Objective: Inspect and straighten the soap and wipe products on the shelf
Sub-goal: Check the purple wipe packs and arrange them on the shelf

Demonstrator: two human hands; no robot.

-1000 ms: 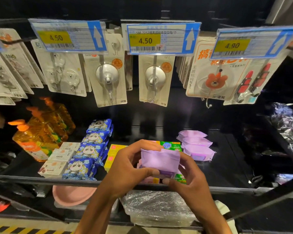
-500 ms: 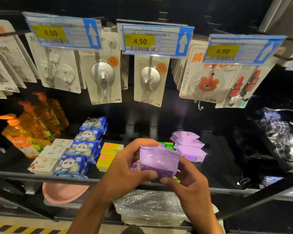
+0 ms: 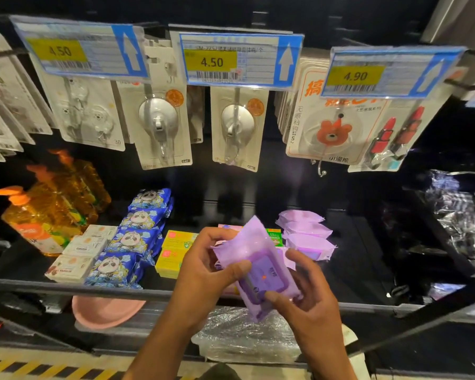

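Head view: since the earlier frames the purple wipe pack has turned in the hands. It was held level with its plain side up; now the side with the lid flap shows, and it sits on a slant. Its long axis runs from a far end up and to the left to a near end low toward the person.

The pack is off the shelf, held in the air just in front of the shelf's front rail. The left hand grips its left side, with the thumb laid across the upper face and the fingers curled round the far edge. The right hand pinches the near end, thumb on top beside the flap and fingers curled behind the right edge. Both hands are well closed on it and neither is free.

The row of purple packs lies on the shelf beyond the held pack and to its right, nearer the right hand. Those packs lie flat with their long axes across the shelf, so the held one would probably need turning level and crosswise before going back. Yellow soap boxes sit to the left.
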